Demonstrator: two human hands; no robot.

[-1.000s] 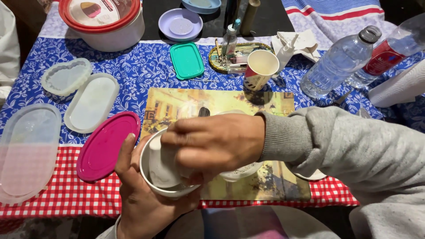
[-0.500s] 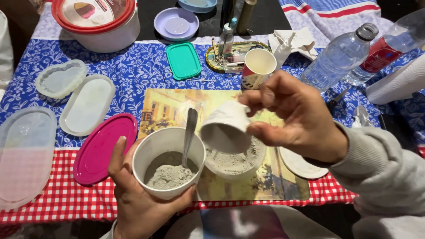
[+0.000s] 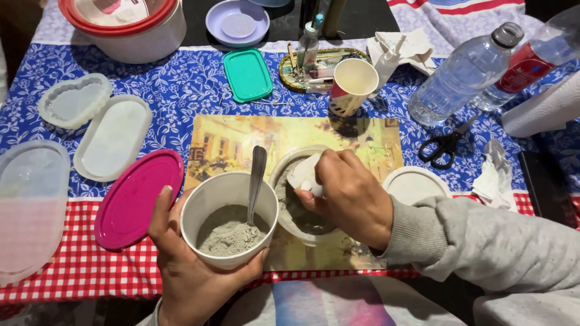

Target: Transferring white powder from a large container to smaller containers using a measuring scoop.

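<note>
The left hand [image 3: 187, 265] wraps around a white cup [image 3: 228, 218] of grey powder near the table's front edge, with a metal spoon [image 3: 256, 181] standing in it. The right hand [image 3: 350, 196] grips a small white scoop [image 3: 304, 175], dipping it into a bowl [image 3: 296, 199] of the same powder on the picture placemat [image 3: 241, 142], just beside the cup. A pink lid [image 3: 138, 199] lies to the left. The powder looks loose and easily spilled; the cup seems light and stiff, best held round its wall, kept level
</note>
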